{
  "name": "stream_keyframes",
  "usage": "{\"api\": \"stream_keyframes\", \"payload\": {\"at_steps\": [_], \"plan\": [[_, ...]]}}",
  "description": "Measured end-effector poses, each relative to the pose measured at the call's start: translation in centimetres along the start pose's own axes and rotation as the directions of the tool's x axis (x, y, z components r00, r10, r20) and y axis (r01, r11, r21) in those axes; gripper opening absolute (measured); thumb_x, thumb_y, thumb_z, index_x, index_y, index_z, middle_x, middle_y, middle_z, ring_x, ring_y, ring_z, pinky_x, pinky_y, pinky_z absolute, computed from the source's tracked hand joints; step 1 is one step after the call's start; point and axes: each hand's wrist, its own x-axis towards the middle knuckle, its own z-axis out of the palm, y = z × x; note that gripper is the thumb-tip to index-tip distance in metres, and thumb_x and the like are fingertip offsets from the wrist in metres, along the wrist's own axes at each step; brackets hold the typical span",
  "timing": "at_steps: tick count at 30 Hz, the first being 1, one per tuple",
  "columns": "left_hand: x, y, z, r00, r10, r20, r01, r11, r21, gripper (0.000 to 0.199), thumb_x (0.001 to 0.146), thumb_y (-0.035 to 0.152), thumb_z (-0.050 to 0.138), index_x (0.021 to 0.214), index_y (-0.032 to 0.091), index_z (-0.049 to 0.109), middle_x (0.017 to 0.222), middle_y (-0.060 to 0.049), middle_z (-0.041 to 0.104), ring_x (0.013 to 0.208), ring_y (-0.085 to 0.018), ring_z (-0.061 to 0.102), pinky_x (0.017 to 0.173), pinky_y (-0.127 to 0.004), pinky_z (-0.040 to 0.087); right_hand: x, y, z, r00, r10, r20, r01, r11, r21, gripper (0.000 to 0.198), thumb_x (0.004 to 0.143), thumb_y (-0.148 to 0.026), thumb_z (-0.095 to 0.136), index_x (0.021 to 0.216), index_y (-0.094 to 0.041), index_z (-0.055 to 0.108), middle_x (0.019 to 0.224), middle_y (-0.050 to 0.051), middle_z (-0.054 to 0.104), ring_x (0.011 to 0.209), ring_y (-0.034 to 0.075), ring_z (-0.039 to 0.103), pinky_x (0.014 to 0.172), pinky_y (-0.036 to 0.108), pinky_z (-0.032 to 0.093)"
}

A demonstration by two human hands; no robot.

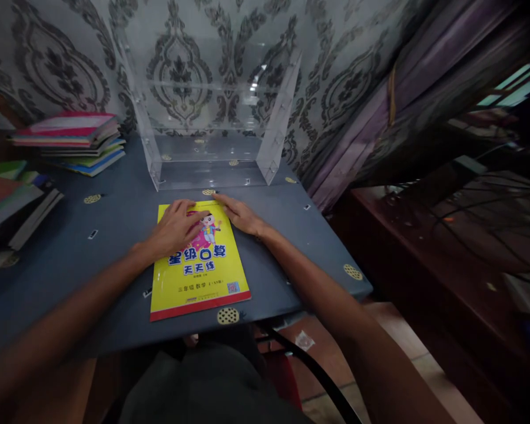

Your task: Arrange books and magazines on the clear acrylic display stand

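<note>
A yellow workbook (203,277) with a red strip along its bottom edge lies flat near the front of the desk, its cover facing up. My left hand (174,228) rests on the upper left of the cover with its fingers spread, partly hiding a cartoon figure. At the top right corner of the workbook is my right hand (241,217), fingers stretched out along its edge and palm down. Neither hand grips anything.
Behind the workbook stands a clear acrylic rack (212,141) against the patterned wall. Stacks of books (75,138) and more books (9,218) occupy the desk's left side. Right of the desk (327,253), tangled black cables (481,218) lie over a dark red cabinet (406,259).
</note>
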Motion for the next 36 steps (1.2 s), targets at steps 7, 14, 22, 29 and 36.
{"api": "stream_keyframes", "payload": {"at_steps": [7, 14, 22, 29, 36], "plan": [[-1.6, 6.1, -0.2, 0.973, 0.221, 0.063, -0.211, 0.968, -0.134, 0.039, 0.103, 0.034, 0.039, 0.136, 0.028, 0.06, 0.135, -0.011, 0.05, 0.13, -0.03, 0.04, 0.111, -0.056, 0.038, 0.0, -0.2, 0.0, 1.0, -0.011, 0.002, 0.011, 0.998, -0.055, 0.052, 0.099, -0.023, 0.034, 0.15, -0.025, 0.043, 0.153, 0.002, 0.052, 0.141, 0.022, 0.047, 0.12, 0.051, 0.031], [-6.1, 10.0, -0.5, 0.922, 0.367, 0.126, -0.337, 0.918, -0.208, 0.038, 0.102, 0.04, 0.044, 0.137, 0.036, 0.058, 0.142, -0.01, 0.048, 0.136, -0.032, 0.04, 0.114, -0.063, 0.032, 0.1, -0.5, 0.5, 1.0, -0.009, -0.003, 0.008, 0.994, -0.112, 0.05, 0.1, -0.024, 0.033, 0.148, -0.022, 0.044, 0.152, 0.006, 0.052, 0.14, 0.024, 0.049, 0.121, 0.055, 0.027], [-7.3, 9.6, -1.4, 0.926, 0.361, 0.11, -0.332, 0.918, -0.217, 0.034, 0.102, 0.028, 0.046, 0.131, 0.036, 0.061, 0.142, -0.008, 0.052, 0.138, -0.029, 0.041, 0.116, -0.058, 0.032, -0.3, -1.1, 0.9, 0.997, -0.012, -0.079, 0.001, 0.99, -0.142, 0.048, 0.097, -0.02, 0.036, 0.143, -0.022, 0.05, 0.15, 0.007, 0.055, 0.14, 0.025, 0.049, 0.118, 0.055, 0.032], [-8.9, 7.9, -2.3, 0.93, 0.343, 0.134, -0.317, 0.93, -0.184, 0.036, 0.098, 0.028, 0.054, 0.132, 0.039, 0.06, 0.144, -0.008, 0.051, 0.137, -0.029, 0.044, 0.115, -0.06, 0.034, -0.5, -0.8, 0.9, 0.991, -0.022, -0.135, 0.01, 0.996, -0.091, 0.047, 0.095, -0.016, 0.042, 0.138, -0.021, 0.057, 0.143, 0.008, 0.061, 0.134, 0.023, 0.055, 0.115, 0.048, 0.041], [-9.0, 8.5, -1.9, 0.944, 0.315, 0.095, -0.297, 0.941, -0.165, 0.035, 0.099, 0.028, 0.054, 0.131, 0.039, 0.061, 0.141, -0.007, 0.055, 0.136, -0.027, 0.045, 0.116, -0.059, 0.034, 0.0, -0.9, 1.1, 0.991, -0.062, -0.122, 0.051, 0.995, -0.09, 0.043, 0.094, -0.014, 0.044, 0.133, -0.018, 0.062, 0.141, 0.012, 0.062, 0.133, 0.024, 0.057, 0.111, 0.047, 0.045]]}}
